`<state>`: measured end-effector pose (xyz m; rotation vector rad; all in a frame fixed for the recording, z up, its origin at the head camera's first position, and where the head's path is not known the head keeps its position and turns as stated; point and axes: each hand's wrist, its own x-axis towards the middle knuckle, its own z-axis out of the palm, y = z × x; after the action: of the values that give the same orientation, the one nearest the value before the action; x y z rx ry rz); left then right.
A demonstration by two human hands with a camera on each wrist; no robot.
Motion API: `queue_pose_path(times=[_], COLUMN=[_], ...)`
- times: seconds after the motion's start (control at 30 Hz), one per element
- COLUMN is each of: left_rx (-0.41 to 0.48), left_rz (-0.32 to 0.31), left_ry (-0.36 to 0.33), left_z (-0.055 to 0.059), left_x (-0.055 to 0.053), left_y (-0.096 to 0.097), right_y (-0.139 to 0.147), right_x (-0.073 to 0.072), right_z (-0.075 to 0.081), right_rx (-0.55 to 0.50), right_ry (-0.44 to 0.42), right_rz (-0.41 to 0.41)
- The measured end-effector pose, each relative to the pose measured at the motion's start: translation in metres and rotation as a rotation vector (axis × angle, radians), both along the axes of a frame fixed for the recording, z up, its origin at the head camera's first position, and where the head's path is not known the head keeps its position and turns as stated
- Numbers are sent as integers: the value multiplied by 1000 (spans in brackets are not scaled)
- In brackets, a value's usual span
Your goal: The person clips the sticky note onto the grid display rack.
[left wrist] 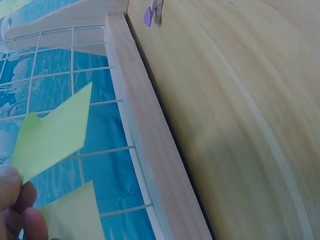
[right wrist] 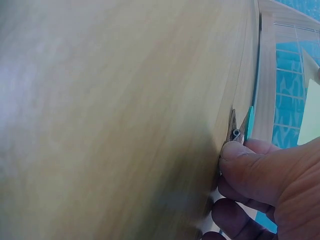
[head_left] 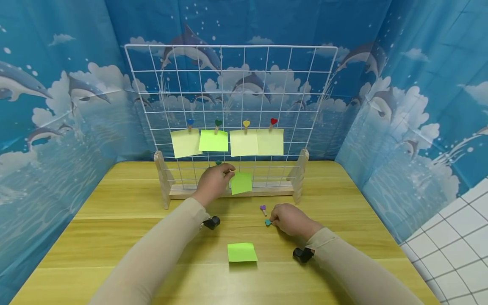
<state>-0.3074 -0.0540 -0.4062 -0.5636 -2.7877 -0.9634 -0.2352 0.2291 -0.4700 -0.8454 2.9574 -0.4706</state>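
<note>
My left hand (head_left: 214,183) pinches a green sticky note (head_left: 241,183) by its upper left corner, in front of the lower part of the white wire grid (head_left: 244,92). Another note (left wrist: 77,215) shows behind those fingers in the left wrist view, and the hand hides it in the head view. A dark green heart clip (head_left: 218,162) peeks out just above this hand. Low over the table, my right hand (head_left: 291,218) holds a small wooden clothespin with a teal heart (head_left: 268,222) between thumb and finger. Beside it lies a clothespin with a purple heart (head_left: 263,208).
Along the grid's middle hang several yellow and green notes (head_left: 213,140) under heart clips in blue, green, yellow and red. Wooden feet (head_left: 163,180) hold the grid upright. A bright green note (head_left: 242,253) lies on the wooden table (head_left: 126,228) near the front. Dolphin-print curtains (head_left: 57,127) surround the table.
</note>
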Motion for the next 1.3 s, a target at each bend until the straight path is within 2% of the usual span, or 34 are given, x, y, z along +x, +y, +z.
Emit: queue_pose_path(times=[0.5,0.97,1.3], left_rx=[-6,-127,-119], left_rz=[59,91,128], left_ry=[-12,25,24], left_z=[-3,5,4], left_x=[-8,-10,-12], left_y=[4,7,9], right_y=[-2,-2,-1], right_x=[1,3,3], right_z=[0,2,1], right_rx=[-3,8,8], right_ry=[-7,-4,10], right_rz=[-9,-15,-6])
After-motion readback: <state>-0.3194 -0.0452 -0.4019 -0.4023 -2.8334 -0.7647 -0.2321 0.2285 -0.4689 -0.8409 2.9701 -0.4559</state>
